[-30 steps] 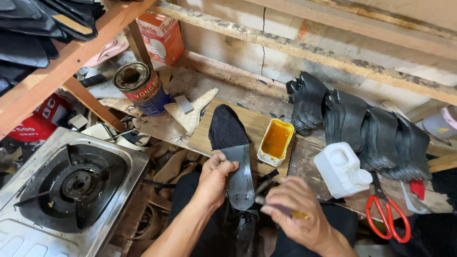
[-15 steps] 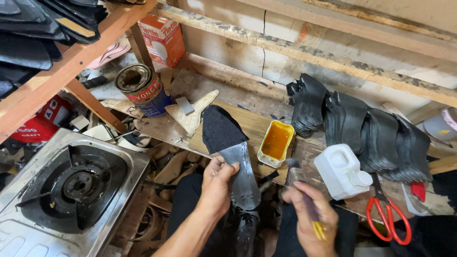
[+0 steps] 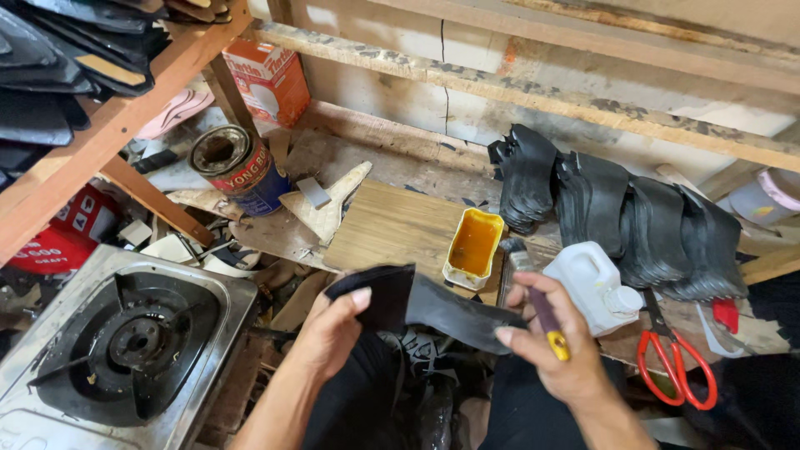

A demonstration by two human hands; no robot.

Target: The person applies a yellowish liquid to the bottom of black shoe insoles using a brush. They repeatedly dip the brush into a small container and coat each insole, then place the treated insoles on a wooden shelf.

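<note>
Lower centre of frame: black sole piece (image 3: 433, 304) held level, left hand (image 3: 329, 333) fingers pinched on its left end, right hand (image 3: 554, 350) fingers curled around brush (image 3: 537, 304), thumb touching its right end, below yellow glue tub (image 3: 473, 246).

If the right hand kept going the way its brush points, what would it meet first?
Probably the yellow glue tub: the right hand aims its brush up and slightly left, bristles beside the tub's right edge. Depth is unclear; the white jug sits just right.
</note>
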